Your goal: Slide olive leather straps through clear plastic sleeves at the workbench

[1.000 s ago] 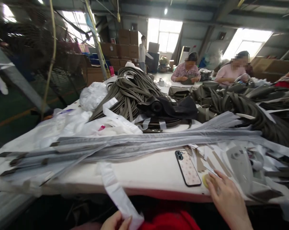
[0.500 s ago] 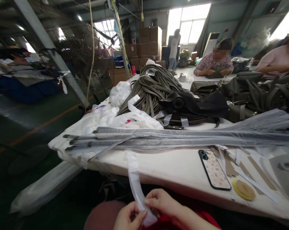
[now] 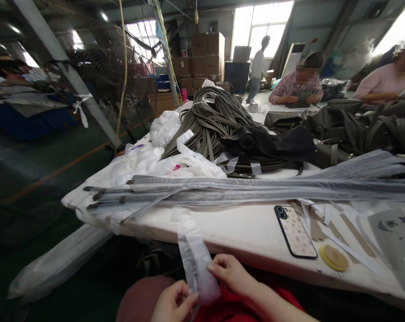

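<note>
A worker's left hand [image 3: 175, 303] and right hand [image 3: 229, 273] pinch the lower end of a clear plastic sleeve [image 3: 196, 264] below the near edge of a white desk [image 3: 242, 230], fingers of both hands closed on the film. The sleeve hangs from the desk edge down toward the lap, over a red garment [image 3: 236, 308].

Bare desktop lies only in a strip between the edge and a long bundle of grey bagged straps [image 3: 256, 190] that runs across the full width. Just right of the hands, a phone in a patterned case [image 3: 295, 231] lies flat near the edge, with a round yellow tape roll [image 3: 334, 258] beside it and loose paper strips [image 3: 330, 223] scattered behind.

Beyond the bundle, a heap of olive webbing straps [image 3: 212, 118] rises at mid-desk, touching a black bag [image 3: 272, 143] and, to the right, a pile of olive bags [image 3: 363, 125]. White plastic bags [image 3: 145, 163] crowd the left corner; what they hold cannot be told. A plastic-wrapped roll [image 3: 58, 264] leans off that corner over the green floor [image 3: 31, 179], which is open to the left, past a fan [image 3: 111, 85] and a slanted steel post [image 3: 65, 71].

Across the desk, two seated people [image 3: 298, 87] work; a third stands by stacked cardboard boxes [image 3: 205, 56].
</note>
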`<state>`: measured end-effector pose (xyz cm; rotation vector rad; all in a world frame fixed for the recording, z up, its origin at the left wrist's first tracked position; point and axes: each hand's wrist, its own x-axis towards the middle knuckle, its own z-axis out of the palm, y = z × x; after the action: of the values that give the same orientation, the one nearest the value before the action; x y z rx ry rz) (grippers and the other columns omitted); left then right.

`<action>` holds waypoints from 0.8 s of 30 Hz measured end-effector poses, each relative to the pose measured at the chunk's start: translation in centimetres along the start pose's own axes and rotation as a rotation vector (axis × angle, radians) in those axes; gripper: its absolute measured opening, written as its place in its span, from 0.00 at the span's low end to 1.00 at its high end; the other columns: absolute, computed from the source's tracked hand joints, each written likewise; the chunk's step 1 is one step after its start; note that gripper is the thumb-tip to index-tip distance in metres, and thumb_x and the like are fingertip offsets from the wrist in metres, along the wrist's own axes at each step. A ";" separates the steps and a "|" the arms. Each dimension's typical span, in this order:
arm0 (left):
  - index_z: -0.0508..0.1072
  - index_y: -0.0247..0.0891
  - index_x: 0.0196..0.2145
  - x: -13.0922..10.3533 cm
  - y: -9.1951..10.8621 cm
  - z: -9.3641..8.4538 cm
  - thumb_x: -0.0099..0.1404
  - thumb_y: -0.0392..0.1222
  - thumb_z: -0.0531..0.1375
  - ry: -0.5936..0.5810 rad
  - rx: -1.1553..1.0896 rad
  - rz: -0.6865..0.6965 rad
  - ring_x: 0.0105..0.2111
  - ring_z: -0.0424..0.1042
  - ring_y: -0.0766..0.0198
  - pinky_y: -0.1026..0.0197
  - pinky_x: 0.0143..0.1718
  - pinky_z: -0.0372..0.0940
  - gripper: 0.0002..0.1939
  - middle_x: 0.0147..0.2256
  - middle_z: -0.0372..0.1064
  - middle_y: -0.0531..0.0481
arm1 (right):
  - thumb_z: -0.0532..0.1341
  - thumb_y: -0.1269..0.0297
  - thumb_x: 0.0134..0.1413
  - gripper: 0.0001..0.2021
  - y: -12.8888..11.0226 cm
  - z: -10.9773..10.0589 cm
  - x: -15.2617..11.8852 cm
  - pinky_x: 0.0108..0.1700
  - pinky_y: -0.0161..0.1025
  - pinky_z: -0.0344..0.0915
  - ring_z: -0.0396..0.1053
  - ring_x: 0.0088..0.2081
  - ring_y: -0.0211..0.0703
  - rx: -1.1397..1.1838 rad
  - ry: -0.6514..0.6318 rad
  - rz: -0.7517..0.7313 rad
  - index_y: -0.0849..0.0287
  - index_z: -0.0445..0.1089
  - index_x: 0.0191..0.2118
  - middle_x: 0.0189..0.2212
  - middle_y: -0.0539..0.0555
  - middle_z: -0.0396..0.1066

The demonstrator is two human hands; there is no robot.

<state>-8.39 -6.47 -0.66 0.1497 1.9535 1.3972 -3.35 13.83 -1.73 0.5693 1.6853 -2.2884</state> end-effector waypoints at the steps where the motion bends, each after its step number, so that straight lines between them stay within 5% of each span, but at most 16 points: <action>1: 0.67 0.39 0.20 0.1 0.0 -0.5 0.46 0.63 0.68 0.018 0.026 -0.006 0.19 0.62 0.63 0.61 0.24 0.54 0.24 0.16 0.65 0.53 | 0.65 0.27 0.33 0.34 0.0 -0.2 -0.1 0.20 0.33 0.40 0.44 0.14 0.28 0.012 -0.009 0.008 0.56 0.58 0.25 0.11 0.38 0.50; 4: 0.72 0.35 0.32 0.6 0.3 -2.1 0.44 0.57 0.68 0.209 0.099 0.002 0.36 0.72 0.45 0.49 0.42 0.64 0.25 0.33 0.75 0.37 | 0.63 0.27 0.35 0.34 -0.2 -0.5 -0.4 0.16 0.33 0.37 0.44 0.10 0.28 0.024 -0.053 0.025 0.54 0.56 0.27 0.10 0.37 0.52; 6: 0.68 0.33 0.44 1.2 1.2 -2.9 0.45 0.61 0.66 0.350 0.089 0.026 0.50 0.68 0.39 0.43 0.57 0.57 0.35 0.48 0.70 0.29 | 0.65 0.29 0.37 0.32 -0.5 -0.6 -0.6 0.15 0.32 0.36 0.45 0.10 0.28 0.015 -0.089 0.027 0.55 0.57 0.28 0.10 0.38 0.55; 8: 0.67 0.33 0.46 2.0 2.9 -3.0 0.46 0.68 0.63 0.350 0.012 0.034 0.51 0.68 0.39 0.42 0.59 0.56 0.40 0.50 0.69 0.30 | 0.66 0.31 0.37 0.31 -0.7 -0.5 -0.8 0.15 0.32 0.36 0.46 0.10 0.28 0.004 -0.124 0.027 0.55 0.58 0.29 0.09 0.39 0.56; 10: 0.70 0.34 0.43 3.0 5.0 -2.5 0.47 0.71 0.62 0.219 -0.122 0.001 0.44 0.74 0.42 0.43 0.53 0.64 0.39 0.42 0.75 0.34 | 0.68 0.35 0.38 0.29 -0.6 -0.1 -0.9 0.15 0.31 0.38 0.48 0.11 0.29 -0.007 -0.162 0.030 0.56 0.59 0.29 0.10 0.39 0.56; 13: 0.73 0.31 0.42 4.9 8.2 -1.2 0.57 0.63 0.62 0.056 -0.356 -0.061 0.40 0.78 0.47 0.49 0.46 0.70 0.30 0.37 0.79 0.36 | 0.71 0.45 0.35 0.24 -0.2 0.7 -1.1 0.20 0.31 0.43 0.50 0.15 0.28 -0.069 -0.234 0.043 0.57 0.61 0.27 0.14 0.41 0.59; 16: 0.72 0.30 0.41 6.9 10.0 -0.7 0.65 0.50 0.59 0.094 -0.536 -0.068 0.31 0.77 0.64 0.63 0.37 0.71 0.17 0.28 0.76 0.45 | 0.69 0.52 0.38 0.19 -0.2 1.2 -0.9 0.24 0.33 0.45 0.49 0.20 0.30 -0.236 -0.315 0.067 0.59 0.62 0.19 0.15 0.44 0.57; 20: 0.69 0.34 0.32 7.3 9.5 -1.0 0.53 0.68 0.65 0.196 -0.563 0.022 0.12 0.45 0.78 0.72 0.16 0.47 0.30 0.13 0.44 0.68 | 0.66 0.53 0.44 0.17 -2.9 1.2 0.2 0.26 0.36 0.47 0.51 0.21 0.33 -0.408 -0.213 0.001 0.59 0.65 0.16 0.15 0.46 0.58; 22: 0.71 0.35 0.29 5.9 8.5 -0.8 0.42 0.75 0.66 0.185 -0.494 0.059 0.12 0.43 0.78 0.71 0.15 0.43 0.37 0.11 0.45 0.68 | 0.64 0.51 0.46 0.15 -5.0 1.3 0.9 0.28 0.35 0.52 0.59 0.24 0.35 -0.318 -0.132 -0.077 0.60 0.71 0.25 0.21 0.49 0.68; 24: 0.73 0.35 0.28 3.7 7.3 -0.1 0.45 0.72 0.67 0.129 -0.425 0.060 0.14 0.52 0.74 0.69 0.16 0.49 0.33 0.13 0.57 0.61 | 0.61 0.44 0.48 0.21 -7.0 1.7 1.5 0.32 0.36 0.57 0.65 0.27 0.38 -0.204 -0.121 -0.096 0.61 0.72 0.31 0.26 0.53 0.72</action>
<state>-13.39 -1.81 3.88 -0.0832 1.7155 1.8667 -7.89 14.37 3.99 0.3068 1.8928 -2.1304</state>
